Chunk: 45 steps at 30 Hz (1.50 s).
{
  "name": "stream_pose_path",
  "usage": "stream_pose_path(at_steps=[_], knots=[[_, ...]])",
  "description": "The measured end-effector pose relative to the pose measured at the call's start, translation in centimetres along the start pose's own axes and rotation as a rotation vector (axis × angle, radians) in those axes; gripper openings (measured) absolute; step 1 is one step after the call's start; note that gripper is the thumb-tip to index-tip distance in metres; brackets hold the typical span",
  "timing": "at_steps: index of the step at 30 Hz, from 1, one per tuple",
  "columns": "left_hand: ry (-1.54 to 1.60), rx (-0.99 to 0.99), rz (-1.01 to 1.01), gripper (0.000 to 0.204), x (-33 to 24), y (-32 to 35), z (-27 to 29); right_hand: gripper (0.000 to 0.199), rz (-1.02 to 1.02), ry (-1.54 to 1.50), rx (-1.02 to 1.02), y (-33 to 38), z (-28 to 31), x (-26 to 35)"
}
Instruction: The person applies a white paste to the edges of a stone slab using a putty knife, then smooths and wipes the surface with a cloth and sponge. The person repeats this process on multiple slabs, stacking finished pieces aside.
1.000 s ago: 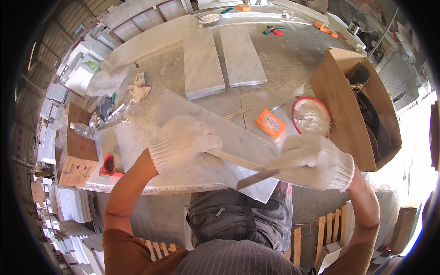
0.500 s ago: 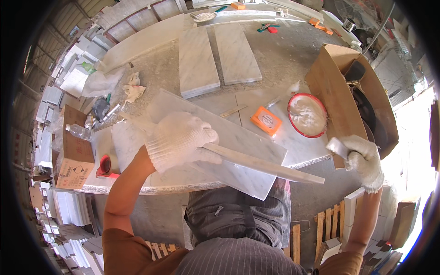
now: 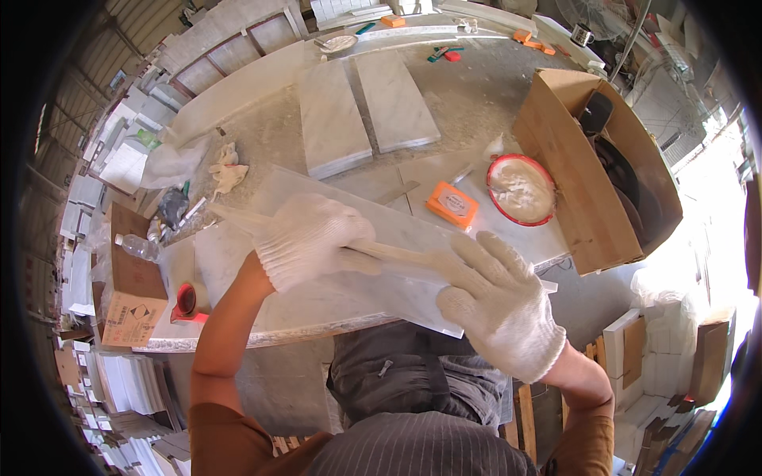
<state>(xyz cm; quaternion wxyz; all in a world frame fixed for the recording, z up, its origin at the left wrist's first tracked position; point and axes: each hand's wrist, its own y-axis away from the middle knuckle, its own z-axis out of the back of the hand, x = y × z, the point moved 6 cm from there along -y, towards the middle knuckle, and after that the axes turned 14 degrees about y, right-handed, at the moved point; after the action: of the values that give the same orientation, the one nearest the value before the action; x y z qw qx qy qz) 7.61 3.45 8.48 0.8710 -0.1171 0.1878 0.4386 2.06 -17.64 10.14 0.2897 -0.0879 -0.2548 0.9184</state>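
Note:
My left hand (image 3: 313, 238), in a white knitted glove, is closed around a long narrow white stone strip (image 3: 390, 253). The strip runs slantwise over a pale grey-veined stone slab (image 3: 397, 222), whose near corner juts past the table edge. My right hand (image 3: 504, 309), gloved too, lies over the strip's right part with its fingers bent across it. The small white block seen in that hand half a second ago is hidden now. Only a short tip of the strip shows beyond the right hand.
A red-rimmed bowl of white paste (image 3: 521, 189) and an orange box (image 3: 452, 205) stand beyond the slab. At right is an open cardboard carton (image 3: 556, 174); at left, another carton (image 3: 135, 309) and a tape dispenser (image 3: 189, 301). Two stacks of slabs (image 3: 333, 119) lie farther back.
My right hand has come in from the right side onto the strip, and the white block has gone out of sight. My left hand keeps its grip on the strip.

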Motion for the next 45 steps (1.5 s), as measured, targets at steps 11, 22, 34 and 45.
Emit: stream_pose_path(at_steps=[11, 22, 34, 45], knots=[[0.005, 0.070, 0.084, 0.016, -0.5, 0.6, 0.3, 0.015, 0.058, 0.128, 0.087, 0.8, 1.6, 0.2], [-0.026, 0.008, 0.051, 0.034, -0.1, 0.9, 0.2, 0.017, -0.078, 0.134, 0.098, 3.7, 4.7, -2.3], [-0.070, -0.131, -0.034, 0.041, -0.4, 0.7, 0.4, 0.012, -0.862, -0.528, -0.067, 16.6, -5.4, -3.3], [-0.188, -0.313, 0.009, 0.043, -0.1, 3.2, 1.6, 0.004, -0.743, -0.558, -0.056, 15.8, -3.8, -5.3]])
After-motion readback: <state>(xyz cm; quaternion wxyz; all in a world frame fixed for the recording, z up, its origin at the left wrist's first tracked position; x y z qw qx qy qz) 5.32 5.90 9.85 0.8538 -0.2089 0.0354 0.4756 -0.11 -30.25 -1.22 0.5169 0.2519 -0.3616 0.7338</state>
